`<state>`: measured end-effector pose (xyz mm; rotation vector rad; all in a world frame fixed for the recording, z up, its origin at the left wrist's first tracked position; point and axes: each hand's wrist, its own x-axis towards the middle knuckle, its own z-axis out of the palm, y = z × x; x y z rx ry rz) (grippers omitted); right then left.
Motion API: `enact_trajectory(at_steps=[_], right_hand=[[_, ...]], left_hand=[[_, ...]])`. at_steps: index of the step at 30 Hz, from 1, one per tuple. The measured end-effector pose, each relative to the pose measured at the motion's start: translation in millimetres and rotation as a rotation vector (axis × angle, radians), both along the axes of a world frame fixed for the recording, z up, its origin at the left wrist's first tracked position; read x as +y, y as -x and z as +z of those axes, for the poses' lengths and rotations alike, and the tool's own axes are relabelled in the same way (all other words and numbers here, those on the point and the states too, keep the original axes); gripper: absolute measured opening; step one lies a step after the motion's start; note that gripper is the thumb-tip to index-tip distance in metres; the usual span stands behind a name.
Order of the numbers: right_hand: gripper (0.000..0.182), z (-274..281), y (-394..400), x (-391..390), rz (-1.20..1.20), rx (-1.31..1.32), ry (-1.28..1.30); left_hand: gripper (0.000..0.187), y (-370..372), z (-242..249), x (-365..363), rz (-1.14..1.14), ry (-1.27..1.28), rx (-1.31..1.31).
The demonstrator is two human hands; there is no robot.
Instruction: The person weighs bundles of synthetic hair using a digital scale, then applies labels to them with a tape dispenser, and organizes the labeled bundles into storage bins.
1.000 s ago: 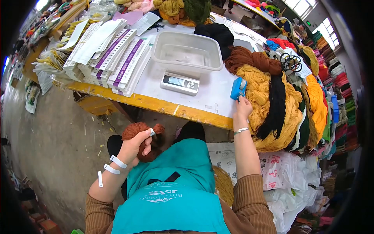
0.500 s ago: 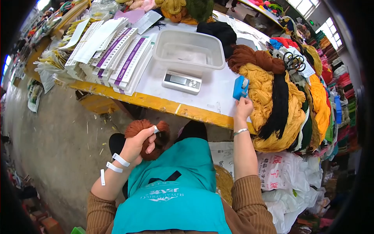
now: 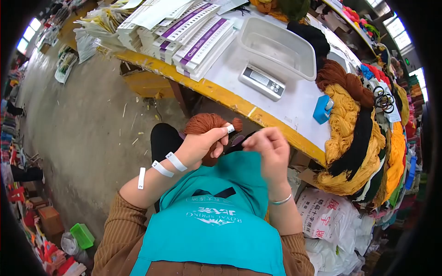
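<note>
My left hand (image 3: 202, 145) is closed around a reddish-brown skein of thread (image 3: 204, 123) above my lap. A small white label (image 3: 230, 129) wraps the skein near its short tufted end. My right hand (image 3: 270, 149) hovers just right of the skein, slightly blurred. Its thumb and fingertips are drawn together, and what they may pinch is too small to make out. Several white paper strips marked 2 (image 3: 162, 169) stick to my left forearm. On the table's right side sits a blue tape dispenser (image 3: 322, 110), apart from both hands.
A digital scale (image 3: 262, 82) lies on the table beside a clear plastic tub (image 3: 277, 50). Stacked printed cards (image 3: 202, 46) stand to the left. Yellow thread hanks (image 3: 343, 119), a black hank (image 3: 352, 152) and scissors (image 3: 383, 99) crowd the right. The yellow table edge (image 3: 221, 99) runs before me.
My right hand has left the blue tape dispenser and come back beside the skein. My left hand still grips the skein. The view has turned, shifting the table up and right.
</note>
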<state>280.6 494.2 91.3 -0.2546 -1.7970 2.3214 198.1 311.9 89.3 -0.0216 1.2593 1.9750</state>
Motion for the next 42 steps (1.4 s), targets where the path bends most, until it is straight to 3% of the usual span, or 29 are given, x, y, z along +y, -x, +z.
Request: enact_trajectory(at_steps=[4,6,16,26,28,29,30,33,35,38,39,40,42], right_hand=[[0.012,6.1,12.3,-26.0,0.157,-0.053,-0.031],[0.013,4.7,18.2,-29.6,0.146,-0.090,-0.065],[0.014,0.3,21.9,-24.7,0.119,-0.119,-0.168],[0.014,-1.8,19.4,-29.5,0.060,-0.153,-0.149],[0.024,-10.1,18.0,-26.2,-0.048,-0.110,-0.316],[0.047,-5.6,19.1,-27.2,-0.147,-0.087,-0.512],[0.057,-3.1,23.5,-24.2,-0.232,0.105,-0.780],[0.079,-3.8,28.9,-10.8,-0.280,0.398,-1.128],[0.069,-4.4,18.0,-9.7,0.194,0.176,-0.330],[0.061,-3.3,18.5,-6.3,0.161,0.425,-0.737],[0.049,4.2,21.5,-11.2,0.086,0.551,-0.815],[0.037,4.8,21.6,-13.5,0.038,0.558,-0.842],[0.032,14.3,16.5,-8.6,0.105,0.461,-1.059]], left_hand=[[0.015,-4.1,-3.1,1.8,0.047,0.070,0.087],[0.016,-5.0,-5.5,1.1,0.008,0.057,0.238],[0.015,-11.8,-8.9,-0.9,0.038,0.136,0.457],[0.019,-17.7,-4.0,-6.5,0.058,0.083,0.432],[0.020,-16.1,3.6,-9.3,0.051,0.009,0.293],[0.020,-14.1,8.6,-12.2,0.051,0.009,0.294],[0.021,-10.6,14.1,-15.8,-0.002,-0.054,0.166],[0.023,-1.1,16.5,-21.7,-0.099,-0.107,-0.054],[0.020,3.4,12.6,-23.5,-0.230,-0.171,-0.141],[0.031,2.9,21.7,-21.4,-0.162,-0.168,-0.097],[0.031,3.2,22.0,-21.1,-0.160,-0.169,-0.096],[0.038,3.2,22.1,-20.6,-0.164,-0.167,-0.041],[0.045,1.2,22.3,-18.6,-0.174,-0.165,0.011]])
